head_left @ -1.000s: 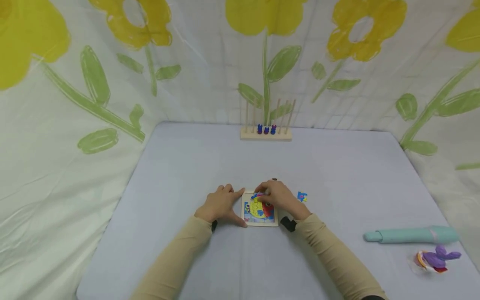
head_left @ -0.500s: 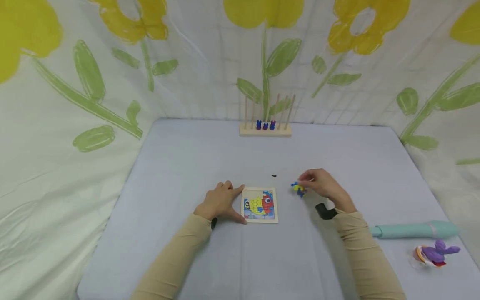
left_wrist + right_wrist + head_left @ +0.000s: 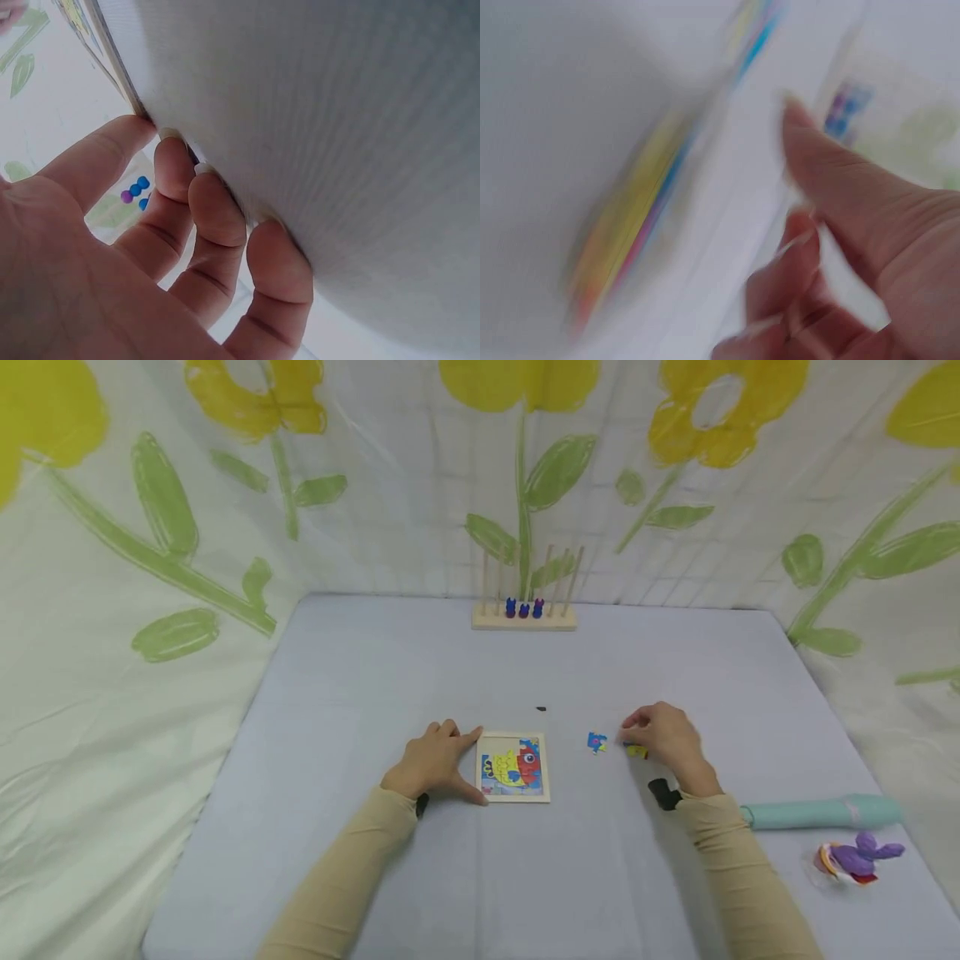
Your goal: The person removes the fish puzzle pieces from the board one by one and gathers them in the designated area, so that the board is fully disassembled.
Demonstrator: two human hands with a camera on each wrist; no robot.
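Observation:
A small jigsaw puzzle (image 3: 512, 774) with a red and yellow animal picture lies in a pale wooden frame (image 3: 546, 768); bare backing shows at its upper left. My left hand (image 3: 433, 762) rests at the frame's left side, index fingertip at the top corner and thumb at the bottom corner. In the left wrist view the other fingertips touch the table. My right hand (image 3: 666, 739) is low over the table to the right, close above a yellow puzzle piece (image 3: 637, 751). The right wrist view, blurred, shows that piece apart from the fingers. A blue piece (image 3: 597, 742) lies between hand and frame.
A wooden peg stand (image 3: 523, 619) with blue and red beads is at the back edge. At right lie a teal tube-shaped object (image 3: 821, 812) and a purple figure (image 3: 858, 858). A tiny dark bit (image 3: 541, 708) lies behind the puzzle.
My right hand has carried the yellow piece from over the puzzle out to the right, past the blue piece, and let it go on the table. My left hand has stayed at the frame.

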